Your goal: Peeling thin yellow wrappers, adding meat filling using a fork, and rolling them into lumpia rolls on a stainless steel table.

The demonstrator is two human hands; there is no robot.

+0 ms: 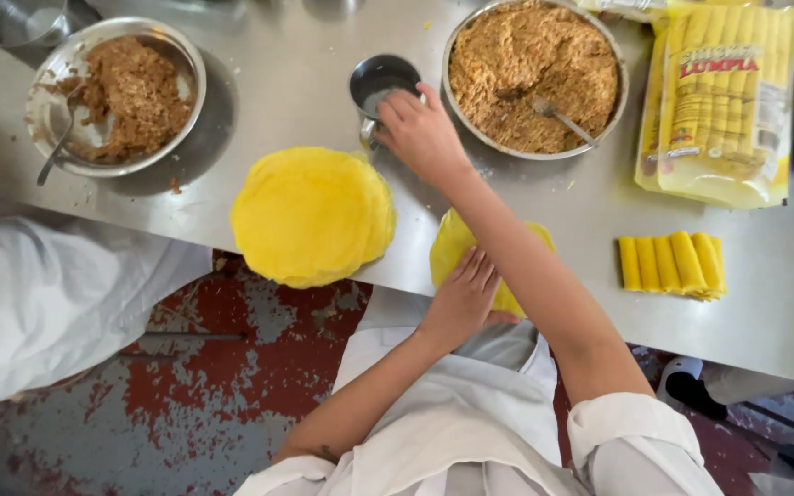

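Observation:
My right hand (pixel 423 136) reaches across the steel table (pixel 287 83) to a small metal cup (pixel 380 81), fingertips at its rim, holding nothing. Flat on a single yellow round wrapper (pixel 448 246) at the table's near edge rests my left hand (pixel 461 296), fingers spread; my right forearm crosses over that wrapper. A stack of the same yellow wrappers (pixel 310 216) lies just left of it, overhanging the edge.
A large metal bowl of brown minced filling (pixel 535 73) with a fork stands at the back right, and a smaller bowl of filling (pixel 117 92) with a spoon at the back left. Several finished yellow rolls (pixel 673 264) lie right, below yellow packs (pixel 723 101). Another person in white (pixel 39 294) sits left.

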